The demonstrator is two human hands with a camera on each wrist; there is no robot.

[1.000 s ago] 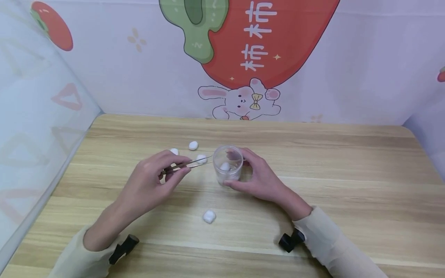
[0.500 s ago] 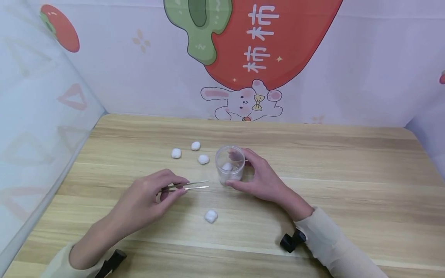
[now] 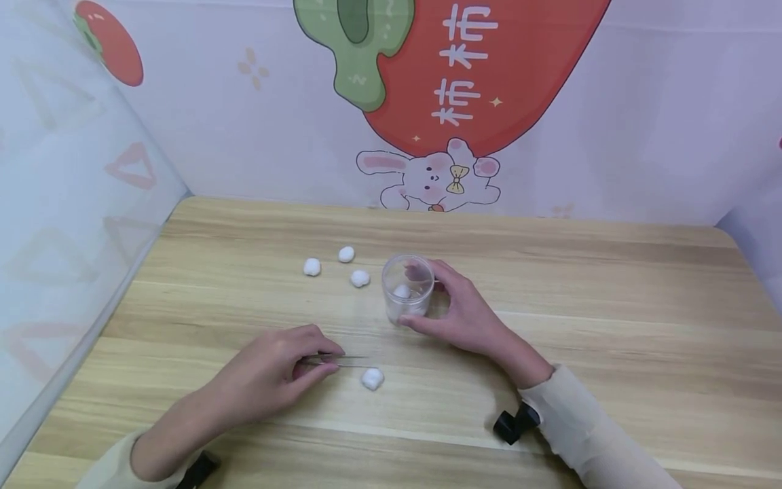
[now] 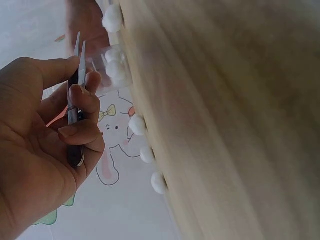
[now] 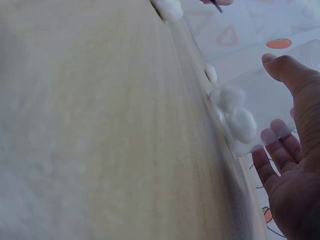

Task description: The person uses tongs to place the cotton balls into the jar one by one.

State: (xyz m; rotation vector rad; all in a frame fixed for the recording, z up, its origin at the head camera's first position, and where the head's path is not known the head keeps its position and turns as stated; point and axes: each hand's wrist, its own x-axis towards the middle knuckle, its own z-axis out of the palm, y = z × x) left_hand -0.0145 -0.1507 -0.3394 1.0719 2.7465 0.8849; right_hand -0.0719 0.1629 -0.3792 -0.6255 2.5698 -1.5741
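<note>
My left hand [image 3: 269, 373] pinches a pair of tweezers [image 4: 76, 105] between thumb and fingers, their tips parted with nothing between them. Just beyond the tips lies a single white cotton ball [image 3: 372, 378], nearest me on the table. With my right hand [image 3: 461, 309] I hold a clear plastic cup [image 3: 408, 288] that stands upright, thumb at the front and fingers behind it. White cotton balls [image 5: 242, 124] show through the cup's wall at its bottom. Left of the cup, three more lie loose: one cotton ball [image 3: 360, 278] close by, another [image 3: 346, 255] behind, a third [image 3: 312, 267] farther left.
The wood-grain table [image 3: 580, 305] runs back to a printed cloth [image 3: 611, 122] with a large red fruit and a rabbit. Another pale cloth [image 3: 67, 224] closes off the left side. A black wrist camera [image 3: 516, 424] sits at my right cuff.
My left hand has drawn the tweezers away from beside the cup, toward me, over to the near cotton ball. The right hand and the cup stay in place.
</note>
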